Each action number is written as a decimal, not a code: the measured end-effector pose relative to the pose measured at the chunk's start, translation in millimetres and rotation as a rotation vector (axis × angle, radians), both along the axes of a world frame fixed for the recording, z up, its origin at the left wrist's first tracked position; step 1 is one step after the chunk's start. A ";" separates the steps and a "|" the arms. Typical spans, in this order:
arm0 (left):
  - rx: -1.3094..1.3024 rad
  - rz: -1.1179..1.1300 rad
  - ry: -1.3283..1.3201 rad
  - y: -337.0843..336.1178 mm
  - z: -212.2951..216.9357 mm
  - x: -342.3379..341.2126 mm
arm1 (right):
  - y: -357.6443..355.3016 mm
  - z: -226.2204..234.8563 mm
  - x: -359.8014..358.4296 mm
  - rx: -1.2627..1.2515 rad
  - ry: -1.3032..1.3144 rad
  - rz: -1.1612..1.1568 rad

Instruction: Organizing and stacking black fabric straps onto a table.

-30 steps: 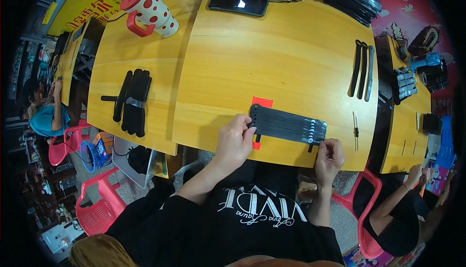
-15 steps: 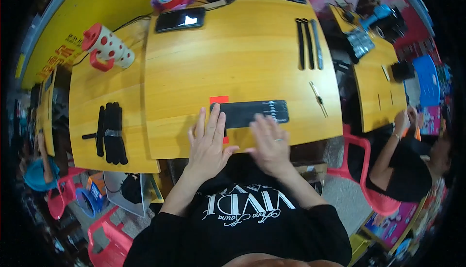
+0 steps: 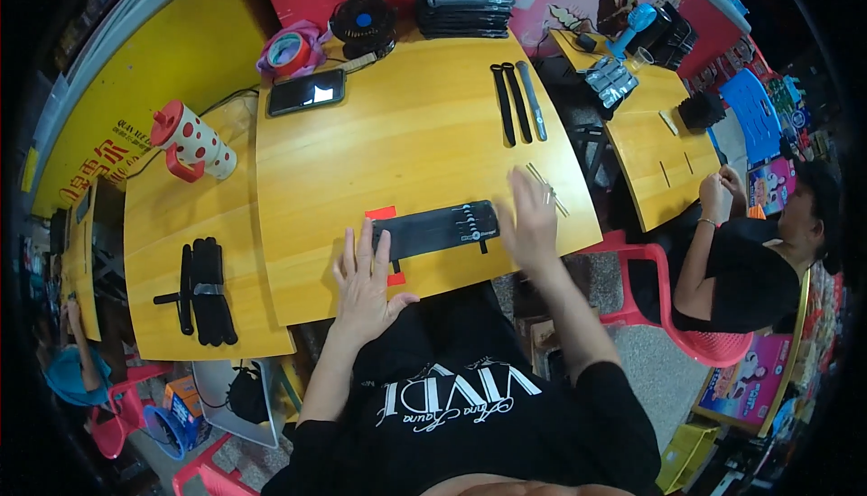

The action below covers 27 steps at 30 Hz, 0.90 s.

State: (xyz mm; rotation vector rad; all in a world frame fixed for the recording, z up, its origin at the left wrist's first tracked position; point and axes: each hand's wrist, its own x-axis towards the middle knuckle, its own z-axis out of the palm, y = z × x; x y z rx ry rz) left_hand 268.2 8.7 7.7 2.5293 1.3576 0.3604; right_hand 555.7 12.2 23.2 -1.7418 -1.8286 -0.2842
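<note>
A flat black rectangular pouch-like piece [image 3: 420, 233] with white printing on its right end lies near the table's front edge. Red tape [image 3: 380, 213] shows above and below its left end. My left hand [image 3: 363, 284] rests its fingertips at that left end, fingers spread and nothing gripped. To the right of the black piece, my right hand [image 3: 531, 225] is over the table with its fingers stretched out, holding nothing that I can see. Just beyond its fingertips is a thin, light metallic tool [image 3: 548, 191], partly beside the fingers; its exact kind is unclear.
Three narrow straps [image 3: 517, 103] lie at the right rear. A phone [image 3: 307, 92], tape roll [image 3: 287, 54], small fan [image 3: 363, 22] and stacked black packages [image 3: 465, 10] sit at the back. At left are a dotted tumbler [image 3: 194, 142] and bundled black strips [image 3: 208, 290]. A co-worker [image 3: 745, 252] sits at right.
My right hand has moved right and away from me, off the black piece to beside the thin tool. The left hand stays at the left end. The head view has shifted.
</note>
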 end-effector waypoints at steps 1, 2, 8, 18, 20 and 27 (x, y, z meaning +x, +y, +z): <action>0.020 0.029 -0.167 -1.3 2.3 0.6 | 26.3 5.7 7.7 0.042 -0.033 -0.069; 0.033 0.018 -0.165 -2.9 7.0 1.5 | 53.0 6.7 18.8 -0.045 -0.107 -0.144; 0.248 0.040 -0.239 -15.7 16.6 -7.8 | 104.4 -33.2 41.3 -0.080 -0.390 -0.193; 0.146 -0.283 -0.143 -20.7 58.5 -9.6 | -72.7 46.3 -36.1 0.085 0.088 0.746; -0.317 -0.362 -0.349 -18.2 47.0 -17.6 | -83.1 31.5 -13.9 -0.012 0.286 0.556; -0.819 0.190 -0.875 -13.3 17.5 2.1 | -83.6 -6.1 -4.7 -0.262 1.231 0.105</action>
